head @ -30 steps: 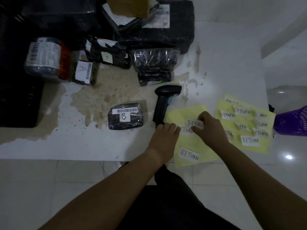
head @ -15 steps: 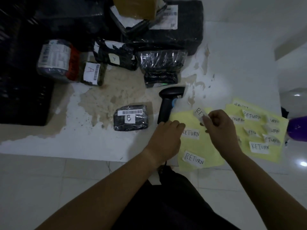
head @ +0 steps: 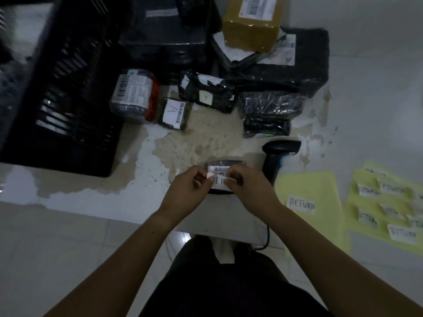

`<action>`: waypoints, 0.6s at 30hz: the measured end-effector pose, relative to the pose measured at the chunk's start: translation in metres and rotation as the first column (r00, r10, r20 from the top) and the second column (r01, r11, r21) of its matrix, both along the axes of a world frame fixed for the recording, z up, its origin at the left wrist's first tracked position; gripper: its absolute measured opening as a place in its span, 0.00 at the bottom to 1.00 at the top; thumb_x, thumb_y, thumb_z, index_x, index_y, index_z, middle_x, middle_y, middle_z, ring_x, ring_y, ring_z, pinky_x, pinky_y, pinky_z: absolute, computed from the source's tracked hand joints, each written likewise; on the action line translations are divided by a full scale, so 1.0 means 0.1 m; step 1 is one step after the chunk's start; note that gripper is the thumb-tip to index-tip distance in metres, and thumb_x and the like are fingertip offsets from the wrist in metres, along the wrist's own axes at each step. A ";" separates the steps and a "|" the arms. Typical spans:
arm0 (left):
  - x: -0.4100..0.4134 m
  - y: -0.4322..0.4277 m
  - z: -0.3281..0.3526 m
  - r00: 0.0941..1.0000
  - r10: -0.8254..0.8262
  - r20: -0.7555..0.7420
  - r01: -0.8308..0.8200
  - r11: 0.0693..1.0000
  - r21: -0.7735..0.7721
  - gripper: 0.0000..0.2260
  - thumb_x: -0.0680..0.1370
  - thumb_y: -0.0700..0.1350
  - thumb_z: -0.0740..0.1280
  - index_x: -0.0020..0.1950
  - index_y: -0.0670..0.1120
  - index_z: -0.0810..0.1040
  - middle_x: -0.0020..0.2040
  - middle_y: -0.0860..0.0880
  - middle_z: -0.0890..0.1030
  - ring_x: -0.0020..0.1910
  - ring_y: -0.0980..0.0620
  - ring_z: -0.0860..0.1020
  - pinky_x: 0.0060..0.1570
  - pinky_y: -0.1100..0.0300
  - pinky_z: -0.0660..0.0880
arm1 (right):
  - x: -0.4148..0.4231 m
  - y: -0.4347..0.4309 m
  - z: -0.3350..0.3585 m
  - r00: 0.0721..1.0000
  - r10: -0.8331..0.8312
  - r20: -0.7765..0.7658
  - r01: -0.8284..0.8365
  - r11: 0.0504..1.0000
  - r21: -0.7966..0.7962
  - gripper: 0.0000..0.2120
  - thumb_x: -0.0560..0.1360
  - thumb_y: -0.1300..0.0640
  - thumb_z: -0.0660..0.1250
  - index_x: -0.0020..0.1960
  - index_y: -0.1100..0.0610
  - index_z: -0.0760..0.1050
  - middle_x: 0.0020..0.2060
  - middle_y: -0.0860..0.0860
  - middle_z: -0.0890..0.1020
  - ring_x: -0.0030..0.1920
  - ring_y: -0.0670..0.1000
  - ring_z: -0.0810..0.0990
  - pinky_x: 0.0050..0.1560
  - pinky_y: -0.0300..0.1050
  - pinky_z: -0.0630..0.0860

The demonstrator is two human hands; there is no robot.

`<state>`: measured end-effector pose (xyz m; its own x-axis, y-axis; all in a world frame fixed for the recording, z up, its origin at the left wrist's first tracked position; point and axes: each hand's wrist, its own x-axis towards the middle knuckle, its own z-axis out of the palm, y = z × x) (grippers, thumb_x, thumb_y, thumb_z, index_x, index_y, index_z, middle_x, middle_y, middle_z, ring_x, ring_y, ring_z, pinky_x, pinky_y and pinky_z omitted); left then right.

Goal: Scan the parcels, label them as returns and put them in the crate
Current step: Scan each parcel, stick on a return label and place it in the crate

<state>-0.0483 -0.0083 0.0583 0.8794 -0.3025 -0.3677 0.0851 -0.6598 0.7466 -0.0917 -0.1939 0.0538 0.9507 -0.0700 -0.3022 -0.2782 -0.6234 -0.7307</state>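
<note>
Both hands pinch one RETURN sticker (head: 220, 181), left hand (head: 188, 192) and right hand (head: 248, 187) at its ends, keeping it flat over the small black parcel (head: 223, 162). I'd stick it below the barcode, I reckon; crate (head: 68, 92) waits far left.

Both bare forearms reach forward from the bottom corners and converge at the centre, wrists bent slightly inward. The left hand (head: 186, 191) and right hand (head: 248, 187) sit close together, knuckles up. Each has its fingers curled and thumb and forefinger closed in a pinching grip, fingertips nearly meeting.
</note>
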 end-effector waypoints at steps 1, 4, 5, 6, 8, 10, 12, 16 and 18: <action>0.02 0.02 -0.01 1.000 -0.008 -0.003 0.008 1.000 0.003 0.07 0.79 0.53 0.70 0.47 0.51 0.78 0.40 0.55 0.82 0.39 0.59 0.80 0.38 0.68 0.74 | 0.03 0.03 -0.02 1.000 0.004 -0.007 -0.005 1.000 -0.023 0.05 0.78 0.52 0.68 0.44 0.49 0.75 0.37 0.43 0.77 0.39 0.46 0.77 0.40 0.47 0.76; 0.05 0.01 -0.04 0.999 -0.039 0.020 0.039 0.999 0.016 0.05 0.79 0.48 0.70 0.46 0.50 0.76 0.39 0.58 0.80 0.37 0.63 0.78 0.35 0.71 0.71 | 0.06 0.07 -0.06 0.999 -0.009 -0.032 0.006 0.995 -0.099 0.03 0.78 0.50 0.69 0.47 0.49 0.77 0.40 0.45 0.81 0.42 0.49 0.80 0.42 0.49 0.79; 0.05 0.00 -0.06 0.998 -0.052 0.032 0.051 0.998 0.032 0.05 0.79 0.47 0.70 0.45 0.50 0.76 0.38 0.58 0.79 0.37 0.64 0.77 0.35 0.72 0.70 | 0.06 0.07 -0.07 0.999 -0.013 -0.042 0.008 0.993 -0.122 0.03 0.78 0.50 0.68 0.48 0.49 0.77 0.42 0.47 0.83 0.43 0.50 0.81 0.43 0.50 0.79; 0.05 -0.01 -0.07 0.997 -0.065 0.045 0.063 0.997 0.049 0.05 0.79 0.45 0.70 0.44 0.50 0.76 0.38 0.58 0.78 0.37 0.64 0.77 0.36 0.71 0.70 | 0.06 0.08 -0.08 0.999 -0.014 -0.049 0.007 0.990 -0.143 0.04 0.78 0.50 0.68 0.49 0.49 0.77 0.44 0.48 0.84 0.45 0.51 0.81 0.44 0.51 0.80; 0.05 -0.03 -0.11 0.993 -0.091 0.069 0.086 0.994 0.069 0.05 0.77 0.42 0.70 0.43 0.47 0.76 0.37 0.55 0.79 0.36 0.59 0.77 0.38 0.62 0.75 | 0.06 0.08 -0.07 0.998 -0.012 -0.066 0.001 0.986 -0.167 0.04 0.78 0.51 0.68 0.50 0.50 0.78 0.47 0.50 0.84 0.47 0.53 0.82 0.46 0.53 0.80; 0.03 -0.04 -0.12 0.989 -0.112 0.092 0.105 0.991 0.084 0.05 0.77 0.41 0.70 0.42 0.44 0.76 0.37 0.50 0.80 0.37 0.53 0.78 0.39 0.53 0.78 | 0.06 0.09 -0.07 0.997 -0.005 -0.076 -0.009 0.984 -0.176 0.04 0.78 0.52 0.69 0.50 0.51 0.78 0.47 0.51 0.85 0.48 0.54 0.82 0.46 0.53 0.80; 0.01 -0.05 -0.14 0.987 -0.117 0.114 0.107 0.990 0.091 0.06 0.77 0.41 0.70 0.41 0.43 0.76 0.36 0.49 0.79 0.37 0.52 0.78 0.39 0.52 0.78 | 0.05 0.09 -0.07 0.996 -0.001 -0.086 -0.014 0.983 -0.181 0.04 0.78 0.53 0.68 0.50 0.52 0.78 0.47 0.52 0.84 0.48 0.55 0.82 0.46 0.53 0.80; 0.01 -0.09 -0.16 0.979 -0.133 0.152 0.120 0.988 0.093 0.05 0.77 0.40 0.70 0.41 0.43 0.76 0.36 0.49 0.79 0.36 0.52 0.77 0.39 0.52 0.77 | 0.05 0.11 -0.08 0.998 0.014 -0.066 -0.027 0.979 -0.203 0.04 0.78 0.56 0.68 0.49 0.56 0.77 0.45 0.54 0.82 0.46 0.56 0.80 0.43 0.49 0.76; 0.02 -0.10 -0.16 0.977 -0.143 0.158 0.128 0.987 0.102 0.05 0.77 0.41 0.70 0.41 0.43 0.76 0.36 0.50 0.78 0.36 0.52 0.77 0.39 0.53 0.77 | 0.02 0.12 -0.10 0.999 0.023 -0.027 -0.028 0.979 -0.202 0.03 0.78 0.58 0.68 0.48 0.58 0.77 0.44 0.54 0.81 0.45 0.56 0.79 0.41 0.48 0.73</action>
<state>-0.0464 -0.0179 0.0422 0.8831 -0.3950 -0.2531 -0.1284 -0.7224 0.6794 -0.0893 -0.1819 0.0440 0.9453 -0.1082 -0.3077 -0.2769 -0.7649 -0.5817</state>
